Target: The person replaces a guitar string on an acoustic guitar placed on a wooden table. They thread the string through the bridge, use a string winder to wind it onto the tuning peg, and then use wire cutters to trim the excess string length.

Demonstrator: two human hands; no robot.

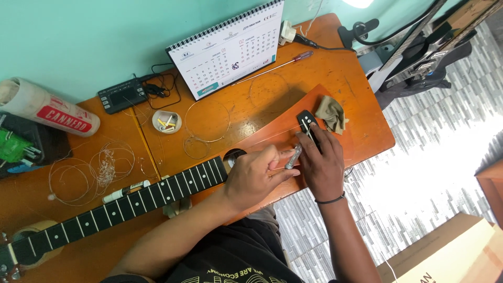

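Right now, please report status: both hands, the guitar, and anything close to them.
Left hand and right hand on guitar body, holding small silver tool by black bridge. Folded cloth beside bridge. Loose strings on table.

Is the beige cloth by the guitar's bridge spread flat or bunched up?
Bunched up: the beige cloth sits crumpled in folds on the guitar body, beside the bridge.

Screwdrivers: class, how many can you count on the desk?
1. The screwdriver with a red handle lies at the desk's back edge, below the calendar. Others may be hidden.
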